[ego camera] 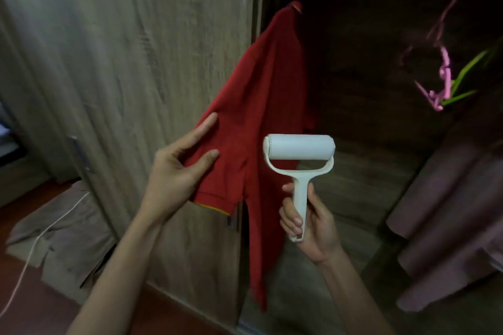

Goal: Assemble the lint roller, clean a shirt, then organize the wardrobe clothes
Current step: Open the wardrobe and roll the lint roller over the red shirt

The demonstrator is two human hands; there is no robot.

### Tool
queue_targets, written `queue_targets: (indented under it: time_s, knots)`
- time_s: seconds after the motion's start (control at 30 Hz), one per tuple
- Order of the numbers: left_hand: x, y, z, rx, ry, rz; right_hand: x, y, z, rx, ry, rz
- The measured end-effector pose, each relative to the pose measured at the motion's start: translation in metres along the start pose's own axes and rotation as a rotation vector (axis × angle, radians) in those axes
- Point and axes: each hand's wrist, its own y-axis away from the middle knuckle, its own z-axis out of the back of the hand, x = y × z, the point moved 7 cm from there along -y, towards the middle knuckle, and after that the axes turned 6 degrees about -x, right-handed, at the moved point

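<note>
A red shirt (268, 84) hangs at the edge of the open wardrobe, its sleeve pulled out to the left. My left hand (177, 171) grips that sleeve, thumb on top and fingers beneath the cloth. My right hand (307, 220) is closed around the handle of a white lint roller (299, 156), held upright. The roller's white drum sits just right of the sleeve, in front of the shirt's lower part; whether it touches the cloth I cannot tell.
A wooden wardrobe door (122, 49) stands at the left. Pink hangers (443, 71) and a green one dangle inside the dark wardrobe at the upper right. Mauve garments (449, 212) hang at the right. A brown cloth pile (62, 226) with a white cord lies on the floor.
</note>
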Motion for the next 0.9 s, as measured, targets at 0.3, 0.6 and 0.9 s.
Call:
queue_targets:
  time_s: [0.3, 0.6, 0.9]
  knots:
    - [-0.014, -0.032, 0.042, 0.050, 0.109, 0.150, -0.003, -0.072, -0.056, 0.133, 0.106, -0.075]
    - [-0.008, -0.037, 0.044, 0.077, 0.167, 0.181, -0.036, -0.070, -0.029, 0.071, 0.217, -0.127]
    - [-0.006, -0.044, 0.048, 0.129, 0.199, 0.206, -0.019, -0.083, -0.050, 0.086, 0.216, -0.051]
